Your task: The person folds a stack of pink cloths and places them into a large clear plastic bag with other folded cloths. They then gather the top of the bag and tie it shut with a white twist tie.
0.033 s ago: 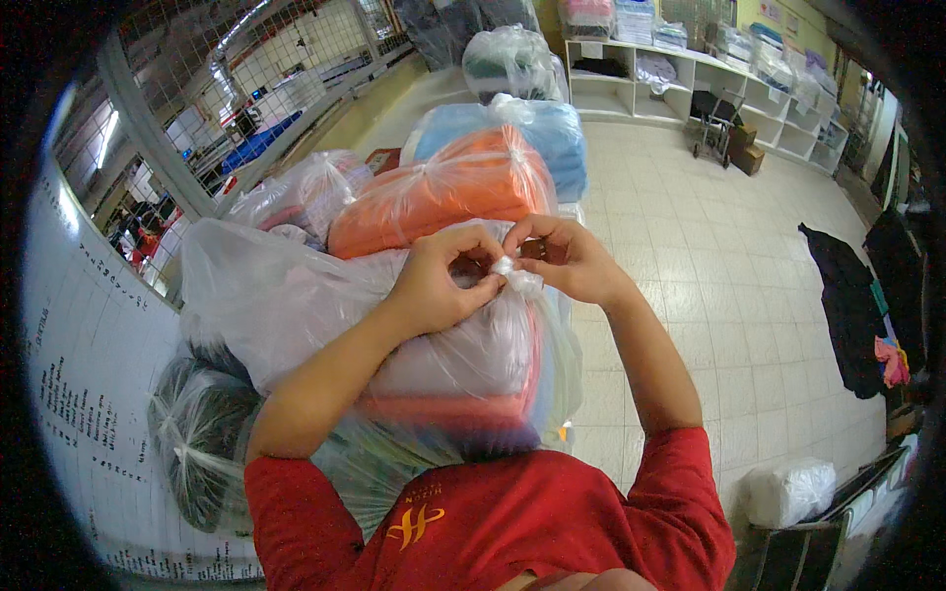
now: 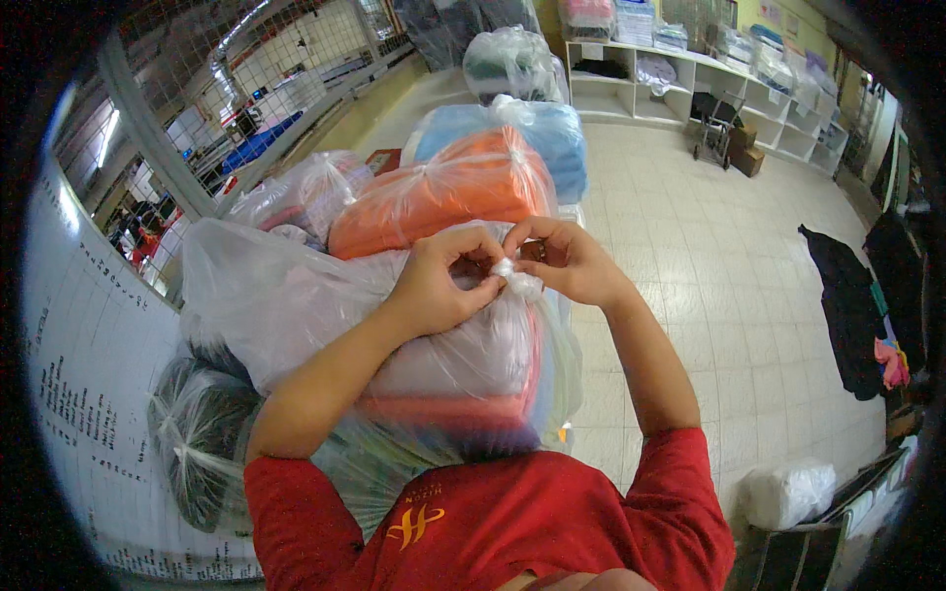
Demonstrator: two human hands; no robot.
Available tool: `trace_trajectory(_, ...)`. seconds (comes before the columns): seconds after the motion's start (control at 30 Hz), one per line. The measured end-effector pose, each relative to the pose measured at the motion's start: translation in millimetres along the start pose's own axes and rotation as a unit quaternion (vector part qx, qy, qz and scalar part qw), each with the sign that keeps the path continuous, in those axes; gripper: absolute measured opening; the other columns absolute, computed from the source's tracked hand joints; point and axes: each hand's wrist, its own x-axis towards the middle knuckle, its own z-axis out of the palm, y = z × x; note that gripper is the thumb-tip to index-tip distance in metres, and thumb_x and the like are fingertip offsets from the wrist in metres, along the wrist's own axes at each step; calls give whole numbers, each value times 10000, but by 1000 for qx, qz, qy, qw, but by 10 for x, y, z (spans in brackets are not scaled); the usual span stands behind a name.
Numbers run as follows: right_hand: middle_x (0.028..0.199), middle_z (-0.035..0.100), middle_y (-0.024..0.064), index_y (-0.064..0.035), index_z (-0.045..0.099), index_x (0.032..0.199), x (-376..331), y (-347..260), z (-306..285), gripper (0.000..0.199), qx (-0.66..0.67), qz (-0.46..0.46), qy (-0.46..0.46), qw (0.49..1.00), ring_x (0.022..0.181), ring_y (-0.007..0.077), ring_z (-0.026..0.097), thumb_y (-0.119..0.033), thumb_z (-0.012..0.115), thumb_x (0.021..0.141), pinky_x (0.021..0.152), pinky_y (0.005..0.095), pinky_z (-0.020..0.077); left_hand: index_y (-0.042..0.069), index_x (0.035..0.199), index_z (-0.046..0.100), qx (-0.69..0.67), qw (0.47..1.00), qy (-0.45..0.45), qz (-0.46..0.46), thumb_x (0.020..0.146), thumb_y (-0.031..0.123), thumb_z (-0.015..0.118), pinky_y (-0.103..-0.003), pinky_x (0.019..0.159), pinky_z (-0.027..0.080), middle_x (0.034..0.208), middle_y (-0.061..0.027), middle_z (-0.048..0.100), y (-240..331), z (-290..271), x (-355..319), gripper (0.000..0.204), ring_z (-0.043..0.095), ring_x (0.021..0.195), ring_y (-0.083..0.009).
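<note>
A clear plastic bag (image 2: pixel 266 305) wraps a folded stack of pale and pink cloth (image 2: pixel 448 409) in front of me. At the bag's right far corner, its plastic is gathered into a small twisted knot (image 2: pixel 505 267). My left hand (image 2: pixel 448 281) pinches this knot between thumb and fingertips from the left. From the right, my right hand (image 2: pixel 572 261) pinches it too, thumb and index finger curled together. Both sets of fingertips meet at the knot and partly hide it. Just beyond my hands lies a bagged orange bundle (image 2: pixel 439 192).
A bagged blue bundle (image 2: pixel 552 143) and a bagged dark bundle (image 2: pixel 507 64) lie farther back. Left stand a bagged dark bundle (image 2: pixel 202 443), a whiteboard (image 2: pixel 79 364) and a wire mesh partition (image 2: pixel 256 79). White shelves (image 2: pixel 601 94) and a trolley (image 2: pixel 716 123) are across the tiled floor (image 2: pixel 680 236).
</note>
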Motion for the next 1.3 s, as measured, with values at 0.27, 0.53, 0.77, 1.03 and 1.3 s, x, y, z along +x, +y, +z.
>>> trace_trajectory(0.27, 881, 561, -28, -47, 590, 940, -40, 4, 0, 182, -66, 20, -6, 998, 740, 52, 496, 15, 610, 771, 667, 220, 411, 22, 872, 602, 44, 999, 13, 1, 738, 5, 687, -268, 697, 531, 827, -52, 627, 106, 0, 24, 159, 623, 742, -118)
trace_trajectory(0.53, 813, 601, 46, -25, 597, 906, -142, 21, 177, 142, -162, -106, 79, 978, 672, 126, 577, 10, 613, 770, 619, 263, 469, 48, 847, 548, 75, 994, 56, 48, 716, 6, 657, -285, 648, 502, 807, -64, 553, 69, 59, 64, 175, 587, 709, -177)
trace_trajectory(0.77, 852, 633, 104, 21, 589, 926, -222, -158, 295, 145, -260, -66, 115, 956, 687, 165, 631, 82, 569, 797, 616, 307, 504, 62, 853, 528, 109, 988, 17, 109, 709, -47, 604, -300, 648, 455, 809, -72, 476, 7, 5, 74, 196, 545, 728, -188)
trace_trajectory(1.03, 774, 655, 107, 47, 651, 925, -78, -279, 225, 93, -212, 35, 80, 973, 589, 155, 648, 45, 590, 855, 545, 268, 504, 72, 852, 559, 60, 992, 14, 110, 704, -45, 622, -304, 638, 487, 815, -85, 487, -22, -14, 46, 198, 572, 727, -197)
trace_trajectory(1.3, 770, 661, 101, 25, 665, 905, -108, -273, 252, 118, -225, 5, 98, 970, 591, 160, 652, 70, 613, 809, 532, 264, 514, 66, 839, 567, 95, 993, -1, 75, 704, -68, 618, -261, 678, 471, 850, -50, 477, 12, -50, 40, 198, 555, 748, -156)
